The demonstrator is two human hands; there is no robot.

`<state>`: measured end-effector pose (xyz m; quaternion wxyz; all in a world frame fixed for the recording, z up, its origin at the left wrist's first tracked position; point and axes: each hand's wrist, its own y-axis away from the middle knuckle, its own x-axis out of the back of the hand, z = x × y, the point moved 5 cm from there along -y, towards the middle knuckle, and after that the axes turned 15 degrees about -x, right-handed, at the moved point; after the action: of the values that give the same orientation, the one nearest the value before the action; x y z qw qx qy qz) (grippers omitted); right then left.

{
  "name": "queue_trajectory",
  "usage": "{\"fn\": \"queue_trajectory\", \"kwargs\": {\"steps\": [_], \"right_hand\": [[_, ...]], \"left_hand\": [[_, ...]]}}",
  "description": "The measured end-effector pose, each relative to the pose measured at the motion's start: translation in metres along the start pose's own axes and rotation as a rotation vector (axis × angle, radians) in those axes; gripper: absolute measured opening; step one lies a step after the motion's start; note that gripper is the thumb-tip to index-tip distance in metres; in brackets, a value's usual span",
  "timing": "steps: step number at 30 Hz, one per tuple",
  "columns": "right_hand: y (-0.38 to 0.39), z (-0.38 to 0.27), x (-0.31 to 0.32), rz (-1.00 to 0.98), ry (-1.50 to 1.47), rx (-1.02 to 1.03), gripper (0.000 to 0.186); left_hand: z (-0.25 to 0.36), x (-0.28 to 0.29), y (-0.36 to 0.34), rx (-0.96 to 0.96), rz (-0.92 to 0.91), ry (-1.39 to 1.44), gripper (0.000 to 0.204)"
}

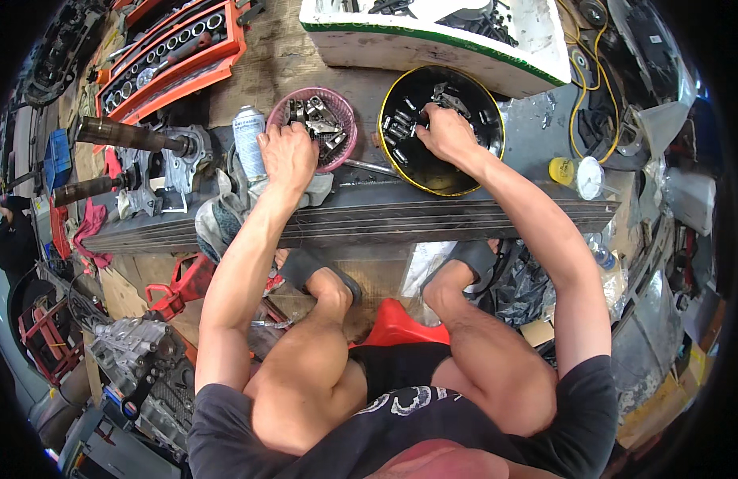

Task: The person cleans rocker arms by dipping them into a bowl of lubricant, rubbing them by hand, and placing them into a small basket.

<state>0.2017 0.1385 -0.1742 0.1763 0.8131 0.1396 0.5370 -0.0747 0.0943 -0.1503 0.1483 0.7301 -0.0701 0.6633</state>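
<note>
My left hand lies over the near left rim of a pink plastic basket, its fingers apart and beside a pale spray can. Shiny metal parts fill the basket. Inside a round black pan with a yellow rim, my right hand has its fingers curled together; what they grip is hidden. Several small metal cylinders lie left of that hand, and more metal pieces sit beyond it. A metal rod lies between basket and pan.
A white foam box of dark parts stands behind the pan. At the far left are an orange-red socket tray and a housing with a shaft. A yellow-lidded container and a white-topped one stand right. Grey rags hang over the ribbed edge.
</note>
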Motion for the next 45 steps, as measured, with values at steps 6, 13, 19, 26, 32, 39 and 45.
{"fn": "queue_trajectory", "kwargs": {"steps": [6,13,19,26,32,39,45], "right_hand": [[0.002,-0.009,-0.001,-0.015,0.057,-0.082,0.036],[-0.001,-0.020,0.001,-0.046,0.176,-0.072,0.030],[-0.002,-0.021,0.001,-0.067,0.216,-0.060,0.029],[0.018,-0.004,0.017,0.006,-0.149,0.134,0.028],[0.055,-0.008,0.042,0.016,-0.442,0.215,0.026],[0.095,-0.018,0.067,-0.113,-0.940,0.287,0.028],[0.113,-0.026,0.087,-0.055,-0.994,0.437,0.030]], "left_hand": [[-0.045,0.032,0.000,0.082,0.180,0.033,0.023],[-0.079,0.047,0.008,0.117,0.315,-0.028,0.016],[-0.067,0.038,0.008,0.063,0.254,0.048,0.014],[-0.045,0.020,0.010,-0.061,0.053,0.141,0.020],[-0.025,-0.017,0.010,-0.055,-0.057,0.160,0.021],[-0.021,-0.014,0.007,-0.004,-0.101,0.270,0.034],[-0.023,-0.004,0.011,0.024,-0.145,0.278,0.049]]}}
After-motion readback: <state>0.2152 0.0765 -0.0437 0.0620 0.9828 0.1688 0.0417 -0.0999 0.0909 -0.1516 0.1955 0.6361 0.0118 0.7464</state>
